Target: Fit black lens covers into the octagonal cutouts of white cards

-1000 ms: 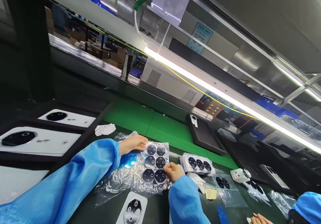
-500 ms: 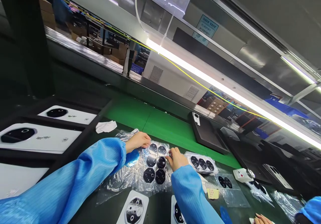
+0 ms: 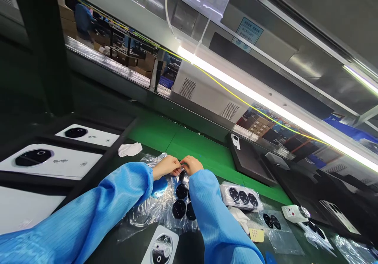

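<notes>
My left hand is closed at the top edge of a clear plastic sheet that carries several black round lens covers. My right hand meets it there, thumb and fingers pinched close to the left fingertips; what they hold is too small to make out. My right sleeve hides part of the sheet. Below it lies a white plate with a black lens panel. Beside that plate is a dark rounded shape, partly behind the sleeve.
At left, a black tray holds white phone-shaped plates. A crumpled white cloth lies behind my left arm. To the right are a bagged stack of lens covers, a yellow note, a white bottle and black trays.
My right hand has moved from the sheet's right side up and left to meet my left hand. My left hand stays near the sheet's top edge. The view has shifted slightly.
</notes>
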Action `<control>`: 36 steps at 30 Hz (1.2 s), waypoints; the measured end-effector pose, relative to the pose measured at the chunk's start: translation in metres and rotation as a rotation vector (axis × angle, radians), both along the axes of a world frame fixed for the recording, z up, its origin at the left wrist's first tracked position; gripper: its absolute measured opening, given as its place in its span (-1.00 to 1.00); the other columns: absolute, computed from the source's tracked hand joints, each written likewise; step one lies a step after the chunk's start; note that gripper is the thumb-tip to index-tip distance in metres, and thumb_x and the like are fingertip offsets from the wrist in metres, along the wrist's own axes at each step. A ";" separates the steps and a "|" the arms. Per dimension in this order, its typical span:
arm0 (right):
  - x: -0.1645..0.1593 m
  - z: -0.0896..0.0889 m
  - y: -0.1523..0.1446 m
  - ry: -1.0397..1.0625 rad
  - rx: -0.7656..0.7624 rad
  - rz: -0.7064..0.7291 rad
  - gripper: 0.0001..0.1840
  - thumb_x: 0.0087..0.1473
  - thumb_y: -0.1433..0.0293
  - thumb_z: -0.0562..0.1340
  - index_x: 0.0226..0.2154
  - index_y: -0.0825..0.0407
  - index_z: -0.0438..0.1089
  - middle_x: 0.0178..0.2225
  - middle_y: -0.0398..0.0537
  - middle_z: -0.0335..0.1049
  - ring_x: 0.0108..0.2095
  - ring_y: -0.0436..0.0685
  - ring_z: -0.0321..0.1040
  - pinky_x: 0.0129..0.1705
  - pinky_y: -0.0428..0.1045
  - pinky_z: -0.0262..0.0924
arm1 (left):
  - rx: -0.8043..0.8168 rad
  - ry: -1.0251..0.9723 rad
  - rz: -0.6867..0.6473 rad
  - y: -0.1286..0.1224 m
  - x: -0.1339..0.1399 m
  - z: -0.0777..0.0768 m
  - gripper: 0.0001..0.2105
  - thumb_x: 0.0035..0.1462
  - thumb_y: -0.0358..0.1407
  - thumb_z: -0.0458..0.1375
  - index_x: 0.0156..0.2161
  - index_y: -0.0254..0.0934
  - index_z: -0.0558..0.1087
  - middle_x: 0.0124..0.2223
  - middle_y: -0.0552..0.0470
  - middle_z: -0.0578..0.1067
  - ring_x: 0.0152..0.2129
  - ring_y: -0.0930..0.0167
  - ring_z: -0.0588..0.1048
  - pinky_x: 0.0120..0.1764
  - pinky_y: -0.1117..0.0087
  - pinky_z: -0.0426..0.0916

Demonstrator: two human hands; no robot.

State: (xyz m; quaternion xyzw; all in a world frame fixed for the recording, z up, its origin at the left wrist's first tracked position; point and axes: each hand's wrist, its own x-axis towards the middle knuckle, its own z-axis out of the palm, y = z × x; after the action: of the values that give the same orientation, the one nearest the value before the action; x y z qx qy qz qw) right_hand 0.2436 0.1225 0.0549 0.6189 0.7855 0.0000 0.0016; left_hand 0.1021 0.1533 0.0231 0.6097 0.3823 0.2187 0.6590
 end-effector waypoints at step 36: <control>0.049 -0.024 -0.082 -0.572 0.159 0.529 -0.89 0.20 0.46 0.17 -0.34 0.11 0.40 -0.38 -0.04 0.42 -0.35 0.07 0.34 -0.26 -0.02 0.24 | 0.735 0.712 -0.014 -0.010 -0.005 0.011 -0.82 0.26 -0.24 0.12 -0.13 -0.31 0.43 -0.09 -0.04 0.48 -0.17 0.33 0.47 -0.11 0.19 0.42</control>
State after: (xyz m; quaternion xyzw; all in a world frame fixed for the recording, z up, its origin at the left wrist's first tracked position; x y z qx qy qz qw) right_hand 0.2921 0.0402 0.0311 0.3685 0.8831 0.2337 0.1726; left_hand 0.0966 0.1438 0.0338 0.8404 0.4770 0.1130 0.2314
